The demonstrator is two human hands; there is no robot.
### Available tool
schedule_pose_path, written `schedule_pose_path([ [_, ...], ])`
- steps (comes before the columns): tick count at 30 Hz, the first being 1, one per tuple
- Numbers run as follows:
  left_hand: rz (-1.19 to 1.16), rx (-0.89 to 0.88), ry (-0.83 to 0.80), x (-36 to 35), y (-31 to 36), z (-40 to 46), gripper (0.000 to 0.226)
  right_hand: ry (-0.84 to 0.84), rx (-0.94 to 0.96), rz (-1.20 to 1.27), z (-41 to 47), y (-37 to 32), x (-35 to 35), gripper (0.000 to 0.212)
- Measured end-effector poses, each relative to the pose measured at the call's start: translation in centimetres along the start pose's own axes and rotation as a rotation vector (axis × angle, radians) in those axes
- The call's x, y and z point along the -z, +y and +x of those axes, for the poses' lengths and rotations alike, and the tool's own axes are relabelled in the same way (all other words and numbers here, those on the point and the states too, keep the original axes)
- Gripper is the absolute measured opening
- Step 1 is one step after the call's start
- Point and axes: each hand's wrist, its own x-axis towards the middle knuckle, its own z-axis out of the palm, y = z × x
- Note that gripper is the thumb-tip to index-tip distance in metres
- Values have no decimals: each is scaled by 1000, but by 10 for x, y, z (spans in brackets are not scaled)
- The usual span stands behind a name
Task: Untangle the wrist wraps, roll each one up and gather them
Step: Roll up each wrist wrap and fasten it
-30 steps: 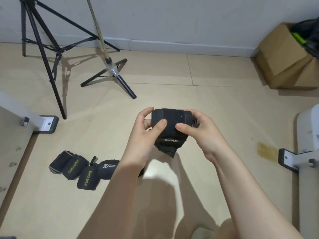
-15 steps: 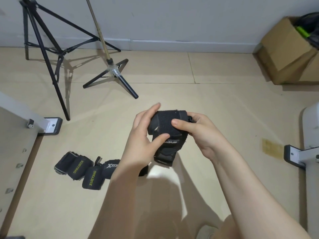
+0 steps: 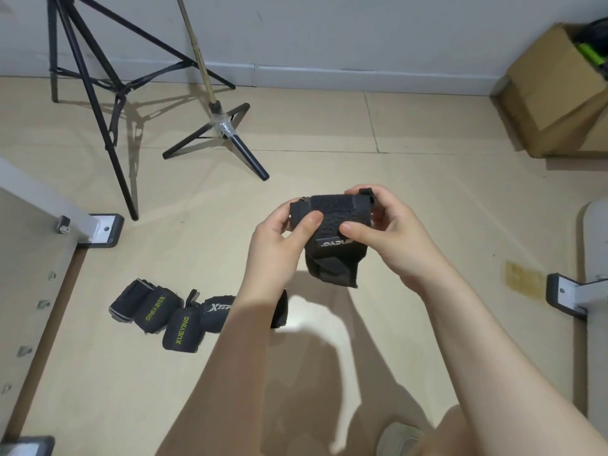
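I am holding a black wrist wrap (image 3: 332,238) in the air in both hands: my left hand (image 3: 279,248) is pinching its left end, my right hand (image 3: 391,238) its right. Rolled wraps (image 3: 171,315) are lying on the floor below-left of it.

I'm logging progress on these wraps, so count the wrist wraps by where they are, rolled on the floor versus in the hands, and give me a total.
Rolled wraps on the floor: at least 4, one partly hidden behind the left forearm
Wrap held by left hand and right hand: 1
Total: at least 5
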Motion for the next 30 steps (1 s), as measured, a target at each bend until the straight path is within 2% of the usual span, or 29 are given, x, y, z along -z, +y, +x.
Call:
schedule_pose_path([
  [3, 63, 51, -92, 3, -5, -3, 36, 62, -101, 15, 0, 5, 2, 17],
  [6, 186, 53, -157, 2, -6, -4, 47, 76, -244, 70, -1, 6, 7, 10],
  [11, 78, 8, -133, -1, -6, -2, 61, 3, -431, 121, 0, 12, 12, 22],
  [13, 7, 10, -168, -2, -4, -4, 57, -1, -507, 147, -1, 12, 11, 29],
  [17, -71, 29, -35, -7, -2, -2, 43, 43, -391, 212, -3, 10, 1, 28],
  [20, -144, 49, 63, -9, 3, 2, 40, 52, -275, 151, -4, 14, -5, 69],
  [21, -171, 65, 75, -9, 4, 3, 38, 51, -248, 133, -4, 15, -6, 76],
  [23, -229, 121, 89, -8, 3, 3, 33, 75, -202, 130, -2, 14, -7, 71],
  [27, -361, 257, 56, -10, 2, 2, 25, 112, -122, 96, 4, 12, -8, 38],
  [30, -371, 296, 6, -10, 1, -1, 31, 107, -130, 94, 8, 12, -2, 35],
])
